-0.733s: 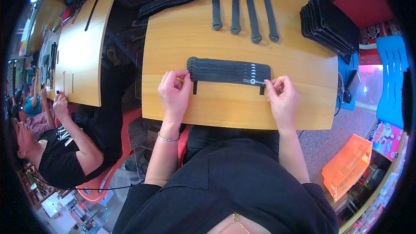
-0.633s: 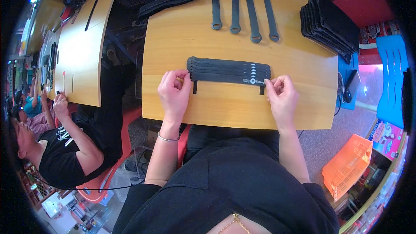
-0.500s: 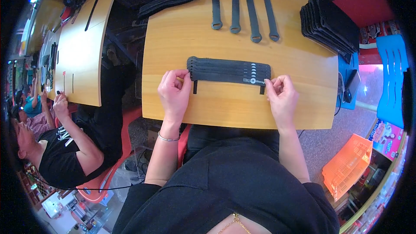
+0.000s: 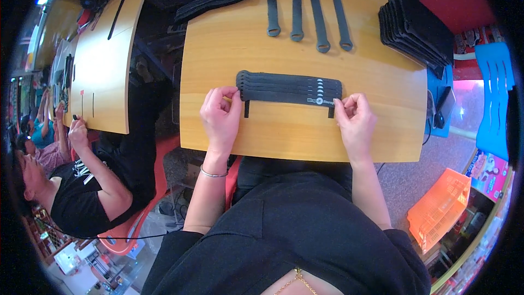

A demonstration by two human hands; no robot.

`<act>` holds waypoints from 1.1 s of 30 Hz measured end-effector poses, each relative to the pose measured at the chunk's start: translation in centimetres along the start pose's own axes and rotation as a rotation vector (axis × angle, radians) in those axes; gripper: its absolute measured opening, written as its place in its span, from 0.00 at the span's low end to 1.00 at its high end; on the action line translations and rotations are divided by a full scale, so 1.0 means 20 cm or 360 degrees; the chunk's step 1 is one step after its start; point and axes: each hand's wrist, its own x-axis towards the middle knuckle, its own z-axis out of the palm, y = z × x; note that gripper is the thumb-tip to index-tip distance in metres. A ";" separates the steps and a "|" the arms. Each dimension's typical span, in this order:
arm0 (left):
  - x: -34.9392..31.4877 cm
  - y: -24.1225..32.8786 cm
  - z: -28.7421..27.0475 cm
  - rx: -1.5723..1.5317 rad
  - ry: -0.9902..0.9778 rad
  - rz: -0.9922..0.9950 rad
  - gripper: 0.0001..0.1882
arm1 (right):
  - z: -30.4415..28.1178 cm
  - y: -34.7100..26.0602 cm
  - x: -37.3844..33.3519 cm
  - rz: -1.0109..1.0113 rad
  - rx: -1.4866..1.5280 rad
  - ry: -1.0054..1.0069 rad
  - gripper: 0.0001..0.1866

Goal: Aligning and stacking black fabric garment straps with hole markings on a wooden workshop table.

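A fanned stack of several dark grey hook-and-loop straps point(image 4: 281, 87) lies across the table before me, each overlapping the one behind it. The nearest strap bears white print by its right end. My left hand point(image 4: 220, 113) is closed in a pinch at the near left corner of this stack. At the near right corner, thumb and fingers of my right hand point(image 4: 355, 120) pinch the strap's end. Two short black strips, a left one point(image 4: 246, 110) and a right one point(image 4: 331, 113), show on the tabletop just below the stack's near edge.
Several single grey straps point(image 4: 296, 8) lie spaced apart at the table's point(image 4: 295, 136) far side. Bundled black straps point(image 4: 218, 1) are at the back left, piled black straps point(image 4: 412, 30) at the right edge. An orange basket point(image 4: 441, 207) stands lower right. Another person point(image 4: 82, 186) sits at a left-hand table.
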 end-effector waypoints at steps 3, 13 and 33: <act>0.00 -0.01 0.00 0.0005 0.0013 0.0009 0.04 | 0.00 0.00 0.00 -0.0030 -0.0037 0.0016 0.12; 0.00 0.00 0.01 0.0022 -0.0005 0.0018 0.03 | -0.01 -0.01 0.00 -0.0091 -0.0095 0.0021 0.12; 0.00 0.00 -0.02 0.0121 -0.0020 0.0110 0.05 | 0.01 0.00 0.00 -0.0134 0.0058 0.0011 0.11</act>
